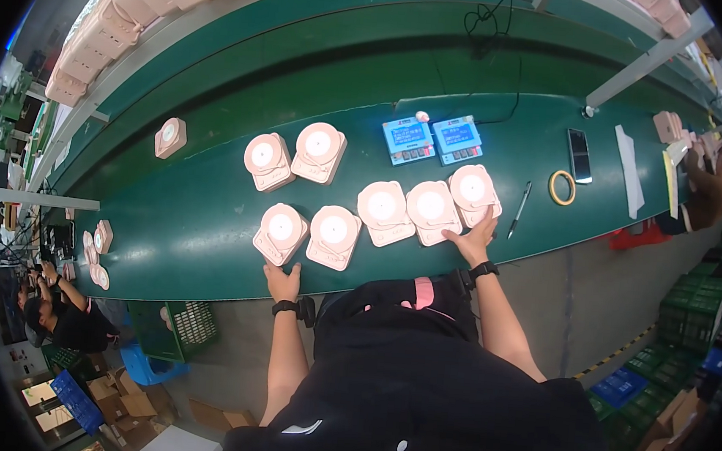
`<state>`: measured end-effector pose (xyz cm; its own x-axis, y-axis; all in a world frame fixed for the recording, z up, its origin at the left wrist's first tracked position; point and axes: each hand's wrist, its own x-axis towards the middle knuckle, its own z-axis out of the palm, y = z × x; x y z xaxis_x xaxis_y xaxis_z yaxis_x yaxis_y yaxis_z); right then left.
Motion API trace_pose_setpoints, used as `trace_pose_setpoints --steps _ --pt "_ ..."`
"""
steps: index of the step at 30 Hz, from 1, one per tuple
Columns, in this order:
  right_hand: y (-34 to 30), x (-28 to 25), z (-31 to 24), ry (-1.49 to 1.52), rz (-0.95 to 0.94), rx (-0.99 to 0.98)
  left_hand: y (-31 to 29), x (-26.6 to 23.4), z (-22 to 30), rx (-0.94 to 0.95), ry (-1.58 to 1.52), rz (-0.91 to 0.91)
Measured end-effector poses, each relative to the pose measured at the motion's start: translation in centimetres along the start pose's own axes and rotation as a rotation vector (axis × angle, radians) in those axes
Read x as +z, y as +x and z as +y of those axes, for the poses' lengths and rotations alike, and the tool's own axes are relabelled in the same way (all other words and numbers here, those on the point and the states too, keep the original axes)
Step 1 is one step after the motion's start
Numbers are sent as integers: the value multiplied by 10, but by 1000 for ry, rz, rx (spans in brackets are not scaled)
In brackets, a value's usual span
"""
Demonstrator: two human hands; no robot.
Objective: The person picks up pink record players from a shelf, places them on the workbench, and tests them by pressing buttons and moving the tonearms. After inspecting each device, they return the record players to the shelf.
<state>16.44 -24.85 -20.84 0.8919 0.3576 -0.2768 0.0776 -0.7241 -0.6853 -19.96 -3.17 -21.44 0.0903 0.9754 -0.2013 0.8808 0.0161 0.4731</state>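
Observation:
Several pale pink devices shaped like small record players, each with a round white-centred disc, stand in a slightly bent row on the green table. At the row's left end is a record-player-shaped device; my left hand touches its near edge, thumb and fingers apart. My right hand spreads its fingers against the near side of the rightmost device, its thumb by the neighbouring device. Between them sit two more, a left-middle device and a centre device. Fingertips are partly hidden.
Behind the row stand two similar devices and two blue display boxes. Rightward lie a pen, a tape roll and a phone. A lone device sits far left. Other people work at both table ends.

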Motion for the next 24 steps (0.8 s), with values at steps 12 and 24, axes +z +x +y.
trace_pose_setpoints --steps 12,24 --pt "-19 -40 -49 -328 -62 -245 -1 1 -2 -21 -17 -7" --pt "-13 -1 -41 -307 -280 -12 -3 1 -3 14 -32 25"
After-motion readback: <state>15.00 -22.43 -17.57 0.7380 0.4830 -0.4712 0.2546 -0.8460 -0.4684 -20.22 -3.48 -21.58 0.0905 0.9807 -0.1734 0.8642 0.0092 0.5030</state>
